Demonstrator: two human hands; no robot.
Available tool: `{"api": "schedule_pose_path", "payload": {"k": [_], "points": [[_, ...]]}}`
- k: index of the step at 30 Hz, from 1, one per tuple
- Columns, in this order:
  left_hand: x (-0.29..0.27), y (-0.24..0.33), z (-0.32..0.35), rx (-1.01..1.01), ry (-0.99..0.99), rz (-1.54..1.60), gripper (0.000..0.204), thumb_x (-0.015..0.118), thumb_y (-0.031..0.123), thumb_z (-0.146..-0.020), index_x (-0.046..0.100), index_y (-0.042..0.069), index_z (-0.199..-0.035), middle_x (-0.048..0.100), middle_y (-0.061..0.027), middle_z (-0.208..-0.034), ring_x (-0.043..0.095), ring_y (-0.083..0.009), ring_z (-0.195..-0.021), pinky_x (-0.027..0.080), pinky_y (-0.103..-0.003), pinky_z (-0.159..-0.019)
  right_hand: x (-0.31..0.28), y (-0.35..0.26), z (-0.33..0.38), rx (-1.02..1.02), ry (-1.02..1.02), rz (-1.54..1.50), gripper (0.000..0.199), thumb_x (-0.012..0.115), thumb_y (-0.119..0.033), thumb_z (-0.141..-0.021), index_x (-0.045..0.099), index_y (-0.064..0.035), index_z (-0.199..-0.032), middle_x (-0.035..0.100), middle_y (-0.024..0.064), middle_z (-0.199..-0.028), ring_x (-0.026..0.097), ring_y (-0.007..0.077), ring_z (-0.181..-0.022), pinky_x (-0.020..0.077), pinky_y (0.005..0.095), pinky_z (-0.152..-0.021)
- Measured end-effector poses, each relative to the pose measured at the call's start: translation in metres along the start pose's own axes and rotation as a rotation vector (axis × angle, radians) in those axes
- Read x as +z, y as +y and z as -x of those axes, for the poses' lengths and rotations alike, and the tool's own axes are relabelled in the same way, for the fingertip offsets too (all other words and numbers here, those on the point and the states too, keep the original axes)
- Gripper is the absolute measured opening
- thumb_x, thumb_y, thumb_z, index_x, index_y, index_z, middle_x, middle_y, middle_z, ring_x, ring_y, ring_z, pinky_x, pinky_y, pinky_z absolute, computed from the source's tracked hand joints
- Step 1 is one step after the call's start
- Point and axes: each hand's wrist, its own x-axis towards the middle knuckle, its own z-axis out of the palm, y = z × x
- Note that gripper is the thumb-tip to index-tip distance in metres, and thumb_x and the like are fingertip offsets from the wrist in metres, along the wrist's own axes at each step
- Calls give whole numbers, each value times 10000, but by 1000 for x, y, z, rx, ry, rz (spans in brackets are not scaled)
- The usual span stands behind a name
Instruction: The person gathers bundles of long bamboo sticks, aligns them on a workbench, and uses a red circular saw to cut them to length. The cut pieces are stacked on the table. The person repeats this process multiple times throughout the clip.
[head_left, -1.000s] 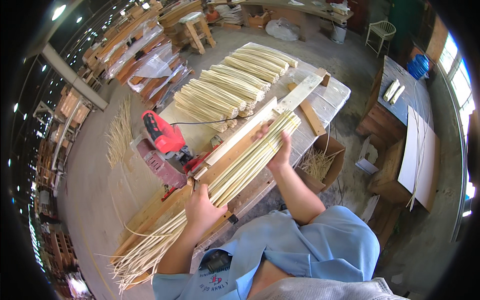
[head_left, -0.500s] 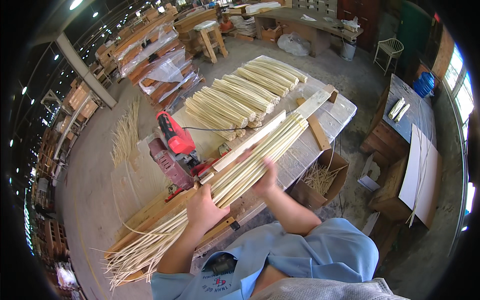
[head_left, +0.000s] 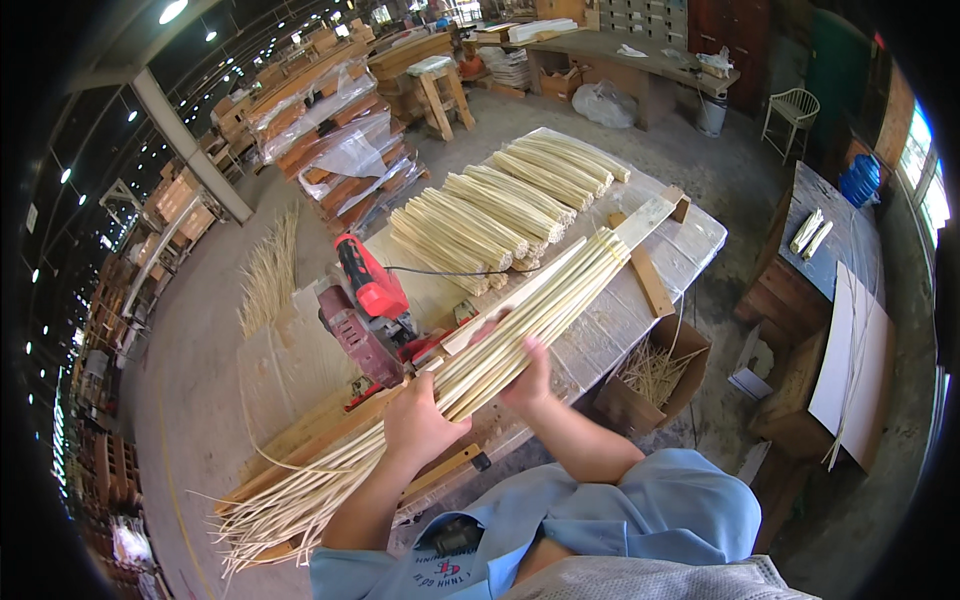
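Observation:
A long bundle of pale rattan canes (head_left: pixel 540 315) slants across the worktable, its right end tied with a thin band. My left hand (head_left: pixel 418 420) is wrapped round it close to the saw. Farther right, my right hand (head_left: pixel 528 380) grips the same bundle from its near side, fingers partly hidden behind the canes. Beyond my left hand stands a red and maroon power cut-off saw (head_left: pixel 370 310); its blade is hidden. Past the left hand, the canes' loose ends (head_left: pixel 290 505) fan out to the lower left. A wooden fence strip (head_left: pixel 525 290) runs along the bundle's far side.
Several cut cane bundles (head_left: pixel 480 215) lie in a row at the table's far side. A cardboard box (head_left: pixel 690 370) of offcuts stands below the right edge. A black cord (head_left: pixel 450 272) trails from the saw. At right is a side bench (head_left: pixel 815 265) with a blue water jug (head_left: pixel 860 180).
The view has shifted, so the scene sits farther right and lower. The bundle now covers more of the fence strip. Both hands keep their hold on it.

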Motion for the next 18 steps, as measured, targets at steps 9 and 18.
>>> {"api": "schedule_pose_path", "payload": {"k": [9, 18], "points": [[-3, 0, -3, 16, -17, -31, 757, 879, 353, -637, 581, 30, -1253, 728, -205, -1043, 716, -398, -959, 575, -495, -830, -4, 34, 37, 288, -144, 106, 914, 791, -346, -861, 275, -101, -1575, 459, 191, -1534, 484, 334, -1415, 424, 508, -1184], [-11, -5, 9, 165, 219, 25, 788, 892, 276, -717, 538, 21, -1373, 512, -188, -1394, 460, -412, -1309, 413, -521, -1091, -2, 52, 29, 416, -9, 76, 657, 739, -273, -918, 467, -20, -1461, 625, 139, -1348, 616, 268, -1250, 497, 427, -1097]]}}
